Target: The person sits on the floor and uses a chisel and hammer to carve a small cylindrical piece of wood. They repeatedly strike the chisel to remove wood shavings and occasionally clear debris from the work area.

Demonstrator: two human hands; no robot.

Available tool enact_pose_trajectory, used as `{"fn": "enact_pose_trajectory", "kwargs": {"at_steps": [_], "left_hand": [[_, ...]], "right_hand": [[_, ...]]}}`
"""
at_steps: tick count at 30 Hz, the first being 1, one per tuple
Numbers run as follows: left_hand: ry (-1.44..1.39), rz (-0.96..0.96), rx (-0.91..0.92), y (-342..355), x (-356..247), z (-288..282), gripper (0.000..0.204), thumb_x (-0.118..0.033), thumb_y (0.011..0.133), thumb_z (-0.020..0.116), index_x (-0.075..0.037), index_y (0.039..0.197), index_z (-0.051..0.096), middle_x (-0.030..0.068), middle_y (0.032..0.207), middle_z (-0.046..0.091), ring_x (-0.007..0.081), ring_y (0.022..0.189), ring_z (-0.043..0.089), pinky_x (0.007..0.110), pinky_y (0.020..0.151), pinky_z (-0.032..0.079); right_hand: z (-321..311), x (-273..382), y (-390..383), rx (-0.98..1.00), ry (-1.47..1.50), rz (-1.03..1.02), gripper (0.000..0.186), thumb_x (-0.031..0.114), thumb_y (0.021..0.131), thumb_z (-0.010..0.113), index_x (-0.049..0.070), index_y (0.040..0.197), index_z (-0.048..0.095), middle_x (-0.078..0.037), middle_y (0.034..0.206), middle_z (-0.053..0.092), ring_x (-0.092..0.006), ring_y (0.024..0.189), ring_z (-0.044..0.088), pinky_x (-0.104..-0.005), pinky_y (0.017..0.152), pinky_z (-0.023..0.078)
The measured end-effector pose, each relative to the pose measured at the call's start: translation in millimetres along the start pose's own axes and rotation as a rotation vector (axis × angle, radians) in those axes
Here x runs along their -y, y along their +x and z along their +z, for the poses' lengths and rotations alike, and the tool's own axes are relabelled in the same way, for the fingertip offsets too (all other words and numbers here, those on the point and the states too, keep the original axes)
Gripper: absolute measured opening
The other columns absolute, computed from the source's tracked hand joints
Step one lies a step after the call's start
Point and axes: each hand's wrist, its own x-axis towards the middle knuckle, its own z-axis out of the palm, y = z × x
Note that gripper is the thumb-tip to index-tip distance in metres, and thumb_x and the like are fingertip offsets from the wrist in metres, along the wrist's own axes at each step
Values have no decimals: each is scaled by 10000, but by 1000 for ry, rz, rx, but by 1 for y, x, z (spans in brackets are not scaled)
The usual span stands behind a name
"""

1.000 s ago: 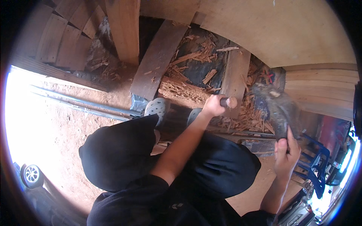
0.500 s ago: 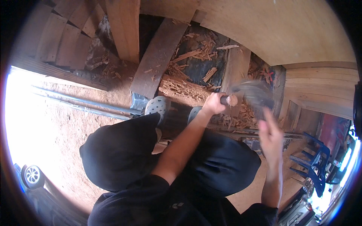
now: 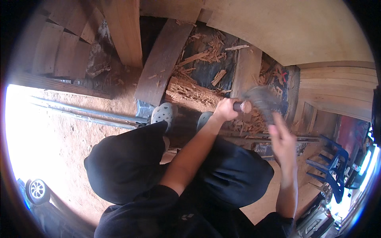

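From the head view, the left hand (image 3: 226,110) is wrapped tight around a chisel (image 3: 243,106) set against the plank (image 3: 245,71). The right hand (image 3: 282,139) swings a blurred hammer (image 3: 260,99); its grip is unclear. The chisel looks stiff and heavy, best held mid-shaft.

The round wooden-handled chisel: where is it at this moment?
In the head view, right of centre, the round wooden-handled chisel is gripped in the left hand, over the splintered wood chips, just left of the blurred mallet swung by the right hand.
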Motion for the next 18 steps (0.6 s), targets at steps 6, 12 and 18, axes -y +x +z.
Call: {"fn": "enact_pose_trajectory", "kwargs": {"at_steps": [6,12,18], "left_hand": [[-18,-54,4,-1,-5,-5,315,-194,634,631,-105,930,693,192,904,656,350,872,630,416,810,503],[12,-36,34,1,-8,-10,392,-171,623,642,-71,1002,663,206,907,649,359,904,616,411,805,492],[34,-46,199,-1,-20,-12,410,-252,675,646,-95,1054,650,211,966,645,332,945,615,402,854,483]], "right_hand": [[6,3,7,80,-67,72,395,358,913,524,203,1277,530,-178,1100,626,-319,980,632,-354,800,484],[-30,2,-28,-194,271,-15,429,304,938,493,91,1310,487,-152,1184,604,-253,1052,597,-351,881,449],[1,7,1,138,-227,81,386,337,916,520,184,1270,531,-198,921,625,-360,822,631,-385,707,488]]}}
